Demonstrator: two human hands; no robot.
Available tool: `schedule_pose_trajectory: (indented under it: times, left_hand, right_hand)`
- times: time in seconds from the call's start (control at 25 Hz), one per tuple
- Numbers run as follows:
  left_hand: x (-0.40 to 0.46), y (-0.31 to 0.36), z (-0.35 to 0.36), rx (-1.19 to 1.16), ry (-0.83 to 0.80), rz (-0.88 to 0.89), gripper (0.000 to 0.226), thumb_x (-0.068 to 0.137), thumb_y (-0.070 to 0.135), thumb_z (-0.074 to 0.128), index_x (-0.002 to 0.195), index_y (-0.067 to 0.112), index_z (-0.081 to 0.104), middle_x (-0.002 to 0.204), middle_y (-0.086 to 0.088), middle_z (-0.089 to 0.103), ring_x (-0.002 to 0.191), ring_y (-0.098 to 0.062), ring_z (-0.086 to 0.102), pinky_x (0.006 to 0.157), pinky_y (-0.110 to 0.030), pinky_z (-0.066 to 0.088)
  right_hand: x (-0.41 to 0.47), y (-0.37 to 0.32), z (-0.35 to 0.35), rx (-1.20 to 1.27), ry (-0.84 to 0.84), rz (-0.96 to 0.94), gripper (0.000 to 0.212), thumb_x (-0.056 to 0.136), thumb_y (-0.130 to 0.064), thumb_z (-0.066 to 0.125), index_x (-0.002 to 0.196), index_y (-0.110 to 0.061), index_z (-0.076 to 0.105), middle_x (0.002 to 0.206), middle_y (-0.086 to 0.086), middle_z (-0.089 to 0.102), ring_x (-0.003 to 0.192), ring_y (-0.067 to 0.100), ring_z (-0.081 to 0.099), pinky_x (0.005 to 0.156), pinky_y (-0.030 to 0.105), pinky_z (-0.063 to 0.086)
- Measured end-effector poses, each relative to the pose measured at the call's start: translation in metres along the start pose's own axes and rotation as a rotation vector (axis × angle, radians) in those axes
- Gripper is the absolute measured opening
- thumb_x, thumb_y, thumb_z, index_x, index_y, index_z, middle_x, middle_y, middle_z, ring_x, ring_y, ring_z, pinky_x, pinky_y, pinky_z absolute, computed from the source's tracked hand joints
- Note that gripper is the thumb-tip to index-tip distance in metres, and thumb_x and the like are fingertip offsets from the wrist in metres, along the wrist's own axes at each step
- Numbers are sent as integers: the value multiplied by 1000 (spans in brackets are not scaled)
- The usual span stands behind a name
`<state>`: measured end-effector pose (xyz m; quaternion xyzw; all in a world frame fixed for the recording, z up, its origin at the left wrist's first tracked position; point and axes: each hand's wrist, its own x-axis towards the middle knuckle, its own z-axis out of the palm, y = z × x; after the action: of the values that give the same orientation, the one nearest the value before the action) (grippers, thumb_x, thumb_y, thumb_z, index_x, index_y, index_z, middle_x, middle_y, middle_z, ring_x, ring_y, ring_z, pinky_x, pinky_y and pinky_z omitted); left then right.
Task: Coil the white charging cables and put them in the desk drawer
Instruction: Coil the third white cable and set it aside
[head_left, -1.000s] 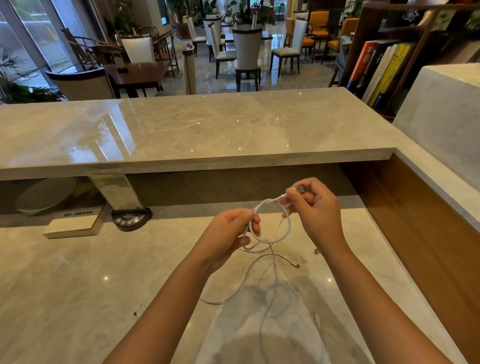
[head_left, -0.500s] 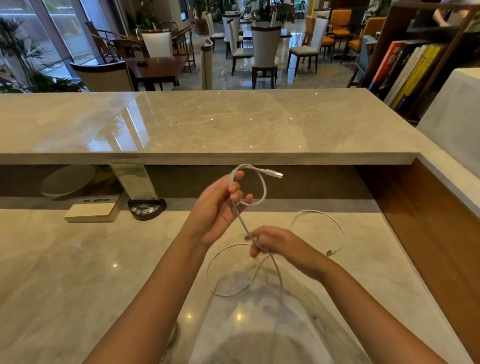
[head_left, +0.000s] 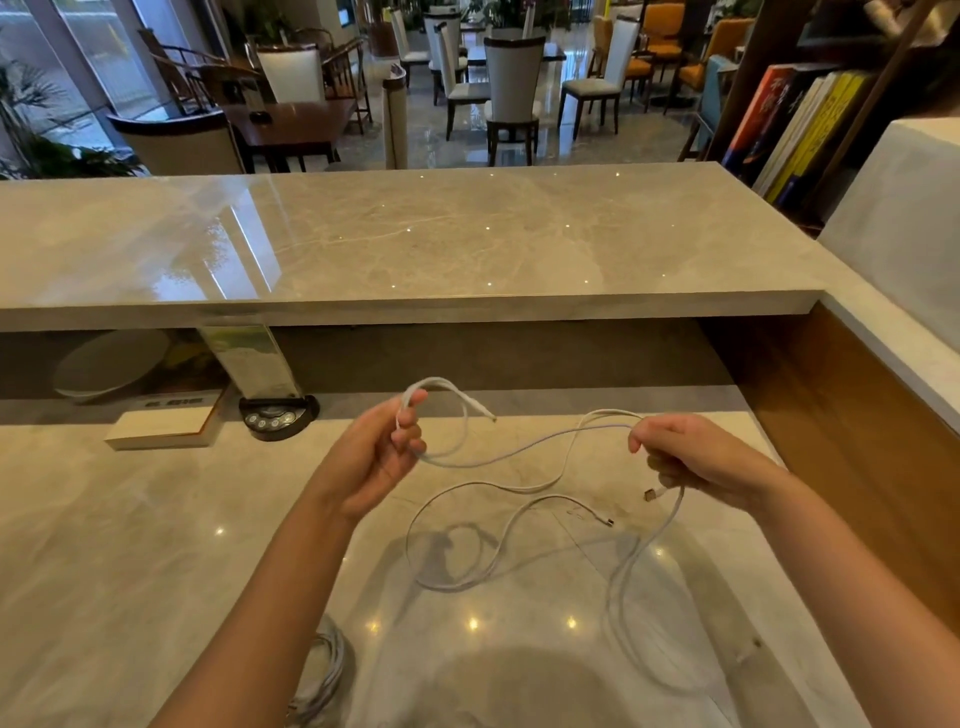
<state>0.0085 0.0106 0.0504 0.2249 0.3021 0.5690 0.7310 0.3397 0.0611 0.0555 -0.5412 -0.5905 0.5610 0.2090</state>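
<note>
The left hand is raised above the desk with its fingers curled round a small loop of white charging cable, the loop arching up over the fingertips and one plug end jutting free to the right. The right hand pinches the same cable farther along, fingers closed on it, so a slack run of cord sags between the two hands. Below the right hand the cord drops, with a plug dangling just under the knuckles, and wide loose loops (whether one cord or two I cannot tell) lie on the marble toward the near edge. A second bundle of cable, already coiled, lies on the desk beside the left forearm. Farther back sit a white box and a round black button unit under the raised counter ledge.
</note>
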Motion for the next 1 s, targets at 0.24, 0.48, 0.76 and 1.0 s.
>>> schedule_pose_trajectory:
  times: [0.24,0.48,0.76,1.0]
  left_hand:
    - [-9,-16,17,317,-15,-130,18,79,18,57,88,5,66,59,-1,52,46,-6,47,50,-20,51]
    - [-10,-24,30,148,-21,-104,23,82,14,48,84,6,69,60,-2,51,47,-6,47,52,-21,52]
    - [-11,-19,26,149,-27,-115,22,83,12,47,85,5,68,59,-1,50,46,-6,46,52,-21,52]
    - [-12,-22,20,423,-47,-220,22,93,7,42,90,3,63,58,-1,50,47,-7,45,54,-22,52]
  right_hand:
    - [21,-18,6,16,214,-10,22,88,-25,60,73,-10,65,56,0,41,52,14,35,50,26,31]
    - [25,-22,59,-773,-91,-322,45,87,-20,48,130,-32,50,143,-8,42,132,12,36,112,40,26]
    - [8,-24,87,-414,-514,-323,13,93,-18,54,90,-16,67,82,-7,62,76,0,56,76,17,45]
    - [13,-44,31,-681,-300,-108,22,84,-35,65,68,-19,64,56,-7,52,53,7,45,53,21,38]
